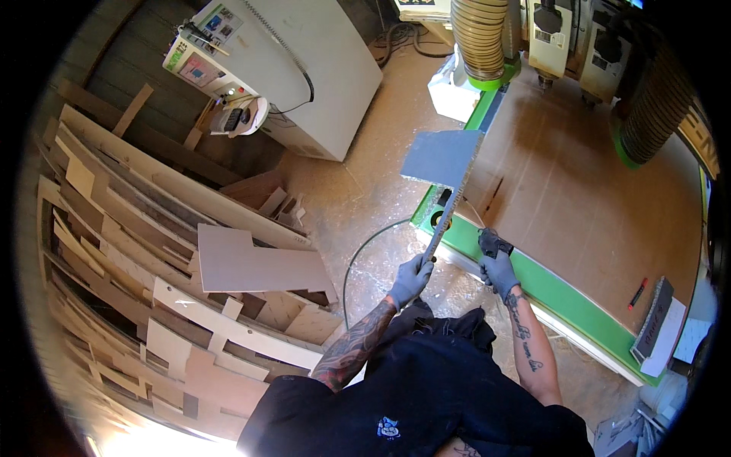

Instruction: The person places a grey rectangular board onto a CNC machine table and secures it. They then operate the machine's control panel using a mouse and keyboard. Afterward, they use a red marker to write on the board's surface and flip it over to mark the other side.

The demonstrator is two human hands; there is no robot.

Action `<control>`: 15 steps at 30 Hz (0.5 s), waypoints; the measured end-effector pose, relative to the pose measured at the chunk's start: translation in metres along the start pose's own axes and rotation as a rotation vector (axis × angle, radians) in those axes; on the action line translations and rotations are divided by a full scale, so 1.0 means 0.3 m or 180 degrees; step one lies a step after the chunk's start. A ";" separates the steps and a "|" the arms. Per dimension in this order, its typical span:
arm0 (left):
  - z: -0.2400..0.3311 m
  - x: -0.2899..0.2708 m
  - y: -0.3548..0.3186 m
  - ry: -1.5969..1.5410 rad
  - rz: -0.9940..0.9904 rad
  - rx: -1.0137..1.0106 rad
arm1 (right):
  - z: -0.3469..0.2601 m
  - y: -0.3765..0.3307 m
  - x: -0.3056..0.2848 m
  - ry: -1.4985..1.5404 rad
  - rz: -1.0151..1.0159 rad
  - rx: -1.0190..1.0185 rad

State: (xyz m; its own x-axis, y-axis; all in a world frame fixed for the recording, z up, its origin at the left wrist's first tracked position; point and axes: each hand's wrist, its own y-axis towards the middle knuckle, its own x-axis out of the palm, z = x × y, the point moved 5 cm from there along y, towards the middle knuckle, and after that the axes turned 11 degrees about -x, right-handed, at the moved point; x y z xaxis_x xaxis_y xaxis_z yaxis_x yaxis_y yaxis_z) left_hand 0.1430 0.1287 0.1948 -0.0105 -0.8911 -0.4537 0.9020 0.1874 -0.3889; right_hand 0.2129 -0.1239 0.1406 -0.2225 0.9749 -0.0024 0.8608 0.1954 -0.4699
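Observation:
My left hand, in a grey glove, is closed round the narrow end of an L-shaped board with a grey-blue face and a rough edge. The board rises away from me, its wide part farthest off, beside the corner of a machine bed. My right hand, also gloved, grips a black hand tool that looks like an air blow gun, with a thin nozzle pointing toward the board. The fingers under the tool are partly hidden.
To the right lies the brown machine bed with a green edge; a red marker rests on it. Ribbed hoses hang above. Stacked board offcuts fill the left. A hose curves over the dusty floor near a cabinet.

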 end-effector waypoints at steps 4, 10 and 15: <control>0.024 -0.012 -0.033 0.0096 -0.0016 0.0057 | -0.012 0.020 0.040 0.0082 -0.0136 -0.0148; 0.036 -0.011 -0.095 0.0137 -0.0203 0.0058 | -0.083 0.057 0.124 0.0081 -0.0236 -0.0193; 0.011 -0.003 -0.104 0.0374 -0.0304 0.0105 | -0.022 0.094 0.085 -0.0374 0.0039 -0.0317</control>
State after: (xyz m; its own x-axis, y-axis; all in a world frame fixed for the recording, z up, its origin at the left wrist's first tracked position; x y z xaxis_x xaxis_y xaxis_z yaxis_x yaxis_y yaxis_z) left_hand 0.1164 0.1222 0.2100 -0.1457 -0.8493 -0.5074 0.9082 0.0886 -0.4090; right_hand 0.2346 -0.0927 0.1332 -0.2588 0.9592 -0.1135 0.9036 0.1989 -0.3794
